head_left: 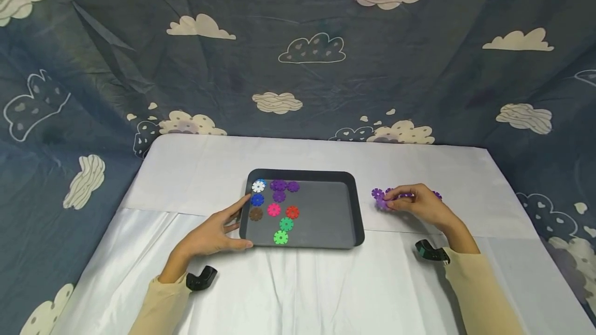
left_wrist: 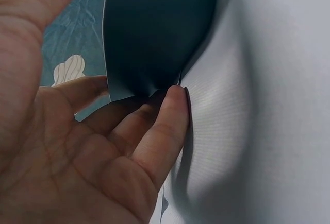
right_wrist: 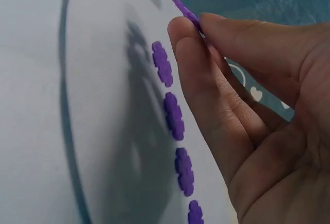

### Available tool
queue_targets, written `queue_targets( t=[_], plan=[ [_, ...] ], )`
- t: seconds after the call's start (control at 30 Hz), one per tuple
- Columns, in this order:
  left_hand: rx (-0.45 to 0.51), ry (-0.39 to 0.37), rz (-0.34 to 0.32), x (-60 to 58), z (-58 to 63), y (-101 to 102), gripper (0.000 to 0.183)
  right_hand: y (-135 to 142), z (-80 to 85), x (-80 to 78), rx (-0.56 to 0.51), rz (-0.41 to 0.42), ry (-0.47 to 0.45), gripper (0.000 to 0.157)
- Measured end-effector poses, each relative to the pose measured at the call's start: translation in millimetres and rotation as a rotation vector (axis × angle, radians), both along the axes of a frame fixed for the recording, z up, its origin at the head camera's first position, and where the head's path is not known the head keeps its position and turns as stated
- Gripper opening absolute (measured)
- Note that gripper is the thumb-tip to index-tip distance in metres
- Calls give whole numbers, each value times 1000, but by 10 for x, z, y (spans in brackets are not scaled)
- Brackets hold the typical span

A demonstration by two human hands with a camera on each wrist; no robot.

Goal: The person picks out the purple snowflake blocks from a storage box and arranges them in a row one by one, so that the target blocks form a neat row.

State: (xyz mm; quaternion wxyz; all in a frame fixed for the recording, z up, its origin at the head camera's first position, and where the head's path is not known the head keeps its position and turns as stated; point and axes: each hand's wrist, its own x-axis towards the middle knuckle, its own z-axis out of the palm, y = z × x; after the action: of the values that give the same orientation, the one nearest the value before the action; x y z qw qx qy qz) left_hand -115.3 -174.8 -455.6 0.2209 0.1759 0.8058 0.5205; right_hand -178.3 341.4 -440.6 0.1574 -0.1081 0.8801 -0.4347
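Observation:
My left hand (head_left: 207,237) holds the dark grey tray (head_left: 326,218) at its left side, with the thumb at the front corner and the other fingers along the left wall. In the left wrist view several fingertips press against the tray's outer side (left_wrist: 160,28). To the tray's right, my right hand (head_left: 426,206) pinches a purple snowflake-shaped disc (right_wrist: 185,13) between thumb and fingers, raised over the table. Below it lies a row of purple discs (right_wrist: 174,116), partly hidden by the hand in the head view.
Inside the tray sit a white disc (head_left: 258,186), a blue one (head_left: 257,200), a brown one (head_left: 256,214), a pink one (head_left: 273,210), a red one (head_left: 292,212), two green ones (head_left: 281,237) and several purple ones (head_left: 279,196). White cloth (head_left: 307,288) covers the table; a cloud-patterned curtain (head_left: 312,81) hangs behind.

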Motion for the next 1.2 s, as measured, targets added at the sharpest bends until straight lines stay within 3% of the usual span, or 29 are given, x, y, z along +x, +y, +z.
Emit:
queue_targets(
  t=[0.37, 0.63, 0.97, 1.2],
  plan=[
    [-7, -23, 12, -3, -15, 7, 113, -12, -121, 99, 125, -52, 79, 16],
    [-10, -13, 8, -16, -5, 18, 113, -88, -167, 104, 194, -39, 171, 9],
    [-3, -15, 3, -3, 2, 6, 113, -123, -198, 98, 240, -97, 203, 11],
    [-5, -20, 1, -3, 7, 9, 113, -151, -195, 106, 265, -127, 176, 10]
  ],
)
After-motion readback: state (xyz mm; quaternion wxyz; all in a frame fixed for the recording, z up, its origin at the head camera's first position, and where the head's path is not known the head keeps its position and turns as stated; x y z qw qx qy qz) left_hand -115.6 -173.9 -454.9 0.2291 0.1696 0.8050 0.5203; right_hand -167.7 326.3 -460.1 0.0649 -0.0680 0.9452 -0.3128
